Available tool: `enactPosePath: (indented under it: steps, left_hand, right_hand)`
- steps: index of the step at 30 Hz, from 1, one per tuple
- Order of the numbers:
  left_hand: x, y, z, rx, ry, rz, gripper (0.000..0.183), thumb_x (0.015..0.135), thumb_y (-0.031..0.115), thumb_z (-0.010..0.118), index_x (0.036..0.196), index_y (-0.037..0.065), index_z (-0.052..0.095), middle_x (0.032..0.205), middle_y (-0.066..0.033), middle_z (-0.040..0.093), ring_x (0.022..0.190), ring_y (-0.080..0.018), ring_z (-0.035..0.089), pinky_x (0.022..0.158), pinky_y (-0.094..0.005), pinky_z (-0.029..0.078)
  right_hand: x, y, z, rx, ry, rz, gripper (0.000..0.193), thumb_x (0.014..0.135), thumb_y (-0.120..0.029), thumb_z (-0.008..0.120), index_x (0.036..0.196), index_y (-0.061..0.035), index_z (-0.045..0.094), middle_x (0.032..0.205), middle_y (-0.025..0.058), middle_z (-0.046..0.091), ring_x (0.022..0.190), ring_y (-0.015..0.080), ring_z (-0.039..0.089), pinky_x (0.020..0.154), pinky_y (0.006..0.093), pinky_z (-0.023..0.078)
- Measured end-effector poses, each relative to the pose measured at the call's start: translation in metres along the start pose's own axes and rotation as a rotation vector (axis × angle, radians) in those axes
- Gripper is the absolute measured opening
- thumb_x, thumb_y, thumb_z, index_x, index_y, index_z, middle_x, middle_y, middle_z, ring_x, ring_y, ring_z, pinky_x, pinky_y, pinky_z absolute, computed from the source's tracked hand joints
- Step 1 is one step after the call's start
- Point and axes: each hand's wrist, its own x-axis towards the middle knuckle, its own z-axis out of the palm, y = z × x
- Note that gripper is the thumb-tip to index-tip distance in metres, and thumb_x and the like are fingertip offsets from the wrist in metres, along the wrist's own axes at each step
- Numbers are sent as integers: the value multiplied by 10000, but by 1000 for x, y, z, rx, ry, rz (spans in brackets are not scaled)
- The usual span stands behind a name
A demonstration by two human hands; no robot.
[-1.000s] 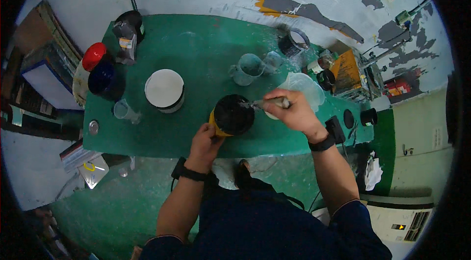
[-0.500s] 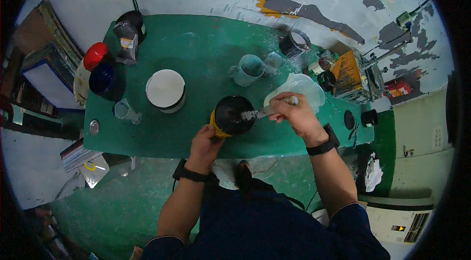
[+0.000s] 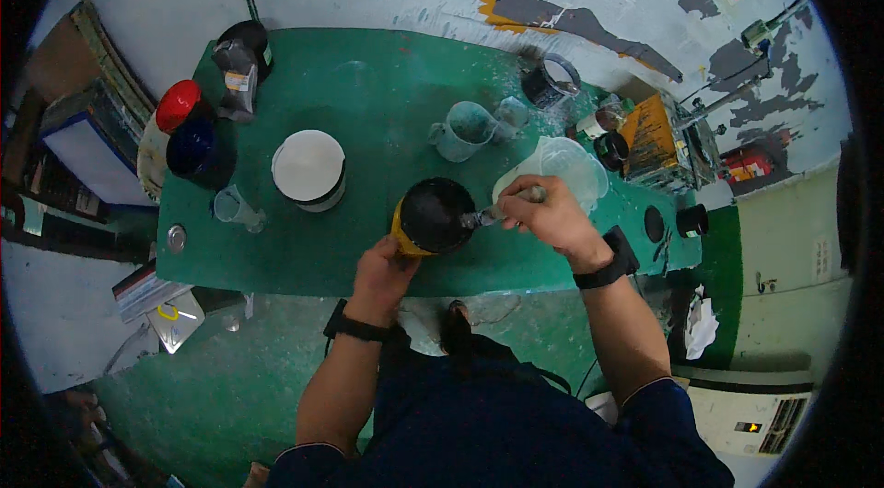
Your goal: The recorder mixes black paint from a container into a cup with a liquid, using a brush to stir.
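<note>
A yellow-sided tub (image 3: 402, 237) with a black inside stands near the front edge of the green table (image 3: 368, 83). My left hand (image 3: 382, 278) grips its near left side, with the thumb at the rim. In my right hand (image 3: 557, 219) is a spatula (image 3: 491, 214) with a light handle and a smeared blade. Its blade lies at the tub's right rim, its tip just inside. Beyond the right hand is a wide translucent pitcher (image 3: 571, 166), close to the knuckles but seemingly apart from them.
Left of the tub is a white-topped bucket (image 3: 308, 166). A clear cup (image 3: 237, 207), a blue container (image 3: 198, 152) and a red bowl (image 3: 180, 106) stand farther left. Behind are a cloudy jug (image 3: 463, 131) and a dark can (image 3: 551, 81). A paint-stained box (image 3: 658, 143) is at right.
The spatula has shifted slightly right, from over the tub's black inside to its right rim. Its handle has tipped a little. The left hand keeps its hold on the tub.
</note>
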Motion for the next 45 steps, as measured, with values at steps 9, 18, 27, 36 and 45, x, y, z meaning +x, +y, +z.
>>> enactPosePath:
  steps: [9, 18, 27, 36, 45]
  left_hand:
    - [8, 0, -8, -84, -78, -56, 332, 1098, 178, 463, 1375, 14, 543, 1387, -129, 593, 1315, -281, 559, 1175, -471, 427]
    - [5, 2, -2, -78, -96, -52, 327, 1098, 190, 461, 1374, 36, 544, 1392, -112, 601, 1315, -272, 567, 1183, -465, 414]
    - [12, -5, -11, -94, -51, -13, 378, 1054, 221, 564, 1376, 24, 578, 1386, -141, 637, 1295, -320, 599, 1156, -504, 454]
    - [8, -7, -6, -39, -19, 23, 316, 1086, 196, 493, 1346, 24, 547, 1371, -138, 614, 1287, -307, 590, 1144, -493, 462]
    - [11, -8, -9, -76, -55, 36, 360, 1096, 194, 483, 1406, 18, 533, 1409, -146, 607, 1323, -313, 578, 1165, -504, 451]
  right_hand:
    - [0, 10, -8, 263, 136, -38, 264, 963, -187, 747, 1121, 18, 695, 949, 111, 751, 825, 170, 733, 708, 303, 562]
    - [-4, -3, -3, -440, -37, -344, 195, 909, -169, 764, 1023, -14, 731, 903, 90, 751, 803, 169, 726, 713, 332, 560]
    - [2, -3, 4, 289, 89, 28, 229, 918, -185, 764, 1049, -3, 720, 886, 81, 739, 810, 154, 726, 680, 321, 550]
    - [1, -5, -2, -471, -67, -393, 200, 913, -144, 768, 1045, 1, 728, 899, 61, 747, 801, 167, 713, 698, 315, 550]
    - [3, -15, 15, 126, 16, 59, 242, 956, -216, 734, 1041, 11, 732, 894, 77, 756, 766, 140, 717, 672, 273, 553]
